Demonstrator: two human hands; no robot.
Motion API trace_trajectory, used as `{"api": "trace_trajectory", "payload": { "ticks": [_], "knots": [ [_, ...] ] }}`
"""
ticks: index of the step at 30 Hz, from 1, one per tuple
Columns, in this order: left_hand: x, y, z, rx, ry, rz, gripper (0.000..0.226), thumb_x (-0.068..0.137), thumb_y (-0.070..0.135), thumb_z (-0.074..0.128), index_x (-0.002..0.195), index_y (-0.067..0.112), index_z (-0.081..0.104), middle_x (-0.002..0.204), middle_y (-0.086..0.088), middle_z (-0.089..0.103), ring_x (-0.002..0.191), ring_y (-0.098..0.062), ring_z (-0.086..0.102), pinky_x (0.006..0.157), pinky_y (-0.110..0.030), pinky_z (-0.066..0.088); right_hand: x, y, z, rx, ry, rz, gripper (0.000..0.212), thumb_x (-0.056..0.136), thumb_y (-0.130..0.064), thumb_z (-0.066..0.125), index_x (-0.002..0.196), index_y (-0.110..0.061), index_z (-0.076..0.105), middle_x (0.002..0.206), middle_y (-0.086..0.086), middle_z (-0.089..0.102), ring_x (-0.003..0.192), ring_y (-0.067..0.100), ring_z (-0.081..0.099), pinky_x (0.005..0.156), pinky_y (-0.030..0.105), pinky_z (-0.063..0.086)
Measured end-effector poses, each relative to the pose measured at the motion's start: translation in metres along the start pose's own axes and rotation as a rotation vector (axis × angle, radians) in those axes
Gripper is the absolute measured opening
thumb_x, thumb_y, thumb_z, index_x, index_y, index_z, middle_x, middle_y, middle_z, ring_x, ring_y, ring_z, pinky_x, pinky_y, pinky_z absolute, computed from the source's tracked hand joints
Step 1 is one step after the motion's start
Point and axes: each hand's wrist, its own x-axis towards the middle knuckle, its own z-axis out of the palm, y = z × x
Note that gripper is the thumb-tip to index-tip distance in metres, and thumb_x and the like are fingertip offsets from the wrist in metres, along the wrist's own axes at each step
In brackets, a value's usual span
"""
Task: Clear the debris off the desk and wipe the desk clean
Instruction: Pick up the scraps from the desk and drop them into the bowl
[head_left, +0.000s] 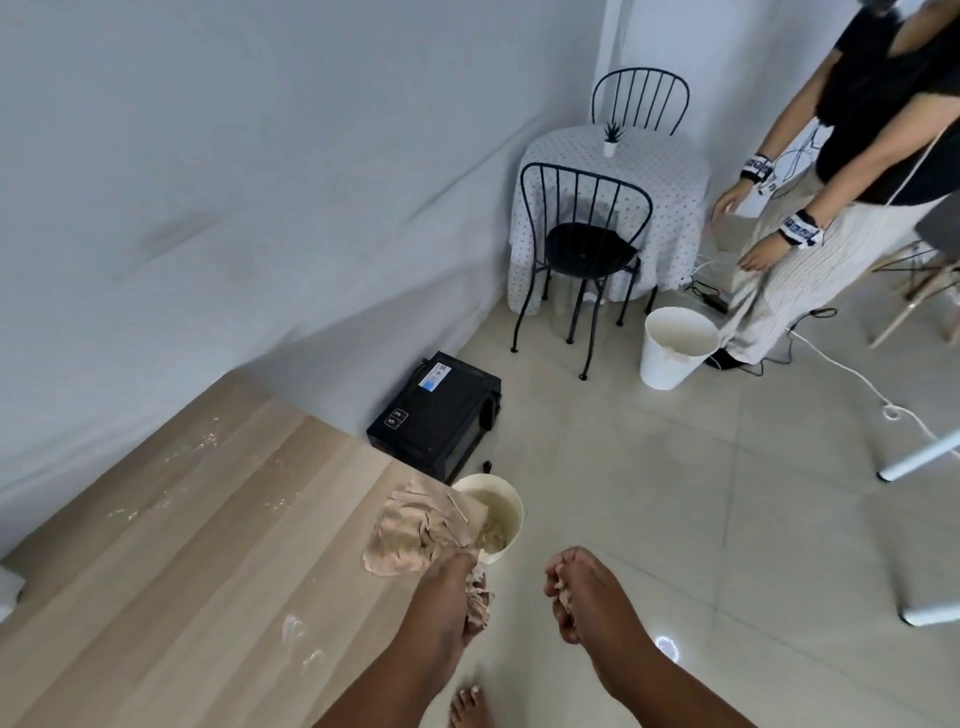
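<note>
The light wooden desk (197, 545) fills the lower left, with pale scraps of debris (200, 441) scattered along it and wet smears (298, 636) near its front. My left hand (452, 592) is at the desk's right edge, shut on a beige cloth (410, 535) that hangs over the edge. Just past that edge a small white bin (506, 506) stands on the floor, holding pale debris. My right hand (576, 592) hovers right of the bin over the floor, curled around a clump of debris.
A black box (436, 410) lies on the tiled floor beyond the desk. Farther back are a black wire chair (584, 244), a covered round table (670, 171), a larger white bin (675, 348), and another person (831, 171) standing. Cables trail at right.
</note>
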Motion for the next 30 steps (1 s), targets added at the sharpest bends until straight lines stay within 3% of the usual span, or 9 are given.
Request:
{"api": "trace_trajectory", "payload": {
  "ticks": [7,10,15,18,22,25,27,30],
  "knots": [
    [0.056,0.036,0.036,0.054,-0.08,-0.056,0.011,0.095,0.018,0.053,0.087,0.016,0.06,0.065,-0.003,0.054,0.051,-0.015,0.051,0.049,-0.025,0.034,0.051,-0.039,-0.009,0.006,0.091,0.043,0.033,0.098,-0.008,0.041,0.076,-0.015,0.064,0.067,0.006,0.061,0.047,0.015,0.041,0.051,0.021,0.027],
    [0.074,0.046,0.044,0.061,-0.097,-0.072,0.011,0.096,0.019,0.053,0.092,0.013,0.061,0.065,-0.004,0.052,0.051,-0.016,0.05,0.05,-0.026,0.034,0.068,-0.05,-0.007,0.016,0.113,0.049,0.031,0.098,-0.005,0.04,0.078,-0.011,0.063,0.066,0.006,0.061,0.046,0.017,0.04,0.05,0.02,0.025],
    [0.095,0.057,0.052,0.069,-0.082,-0.056,0.014,0.097,0.019,0.054,0.098,0.01,0.065,0.066,-0.003,0.053,0.053,-0.015,0.054,0.054,-0.027,0.04,0.101,-0.063,-0.004,0.028,0.098,0.08,0.039,0.093,-0.004,0.04,0.066,-0.02,0.063,0.066,0.005,0.06,0.044,0.016,0.038,0.047,0.019,0.025],
    [0.106,0.066,0.06,0.076,-0.069,-0.049,0.015,0.098,0.018,0.052,0.1,0.009,0.064,0.068,-0.002,0.054,0.06,-0.016,0.053,0.052,-0.026,0.037,0.122,-0.069,-0.005,0.014,0.066,0.063,0.024,0.086,-0.015,0.046,0.07,-0.021,0.064,0.07,0.003,0.062,0.047,0.015,0.041,0.046,0.021,0.027],
    [0.127,0.077,0.069,0.087,-0.02,-0.024,0.021,0.099,0.022,0.05,0.104,0.004,0.061,0.074,-0.004,0.057,0.059,-0.014,0.053,0.052,-0.026,0.039,0.156,-0.083,-0.01,-0.015,0.002,0.038,0.019,0.07,-0.027,0.046,0.073,-0.021,0.063,0.071,0.002,0.063,0.046,0.014,0.042,0.045,0.022,0.028],
    [0.145,0.085,0.081,0.081,0.043,-0.029,0.018,0.098,0.025,0.05,0.097,0.012,0.063,0.077,-0.005,0.058,0.064,-0.017,0.055,0.061,-0.03,0.045,0.183,-0.097,-0.018,-0.061,-0.065,0.044,0.019,0.076,-0.026,0.045,0.078,-0.018,0.062,0.072,0.002,0.064,0.047,0.014,0.042,0.044,0.022,0.028],
    [0.157,0.088,0.092,0.033,0.107,-0.055,0.017,0.097,0.024,0.051,0.095,0.015,0.065,0.081,-0.008,0.06,0.073,-0.023,0.056,0.068,-0.035,0.046,0.202,-0.106,-0.025,-0.098,-0.113,0.052,0.018,0.086,-0.016,0.043,0.082,-0.014,0.06,0.073,0.003,0.063,0.047,0.015,0.041,0.044,0.021,0.027],
    [0.174,0.086,0.111,-0.079,0.187,-0.087,0.017,0.097,0.023,0.053,0.09,0.018,0.068,0.081,-0.008,0.062,0.076,-0.023,0.058,0.066,-0.033,0.046,0.232,-0.115,-0.036,-0.135,-0.174,0.084,0.018,0.093,-0.006,0.04,0.088,-0.007,0.058,0.074,0.005,0.062,0.048,0.014,0.041,0.045,0.022,0.027]
  ]
}}
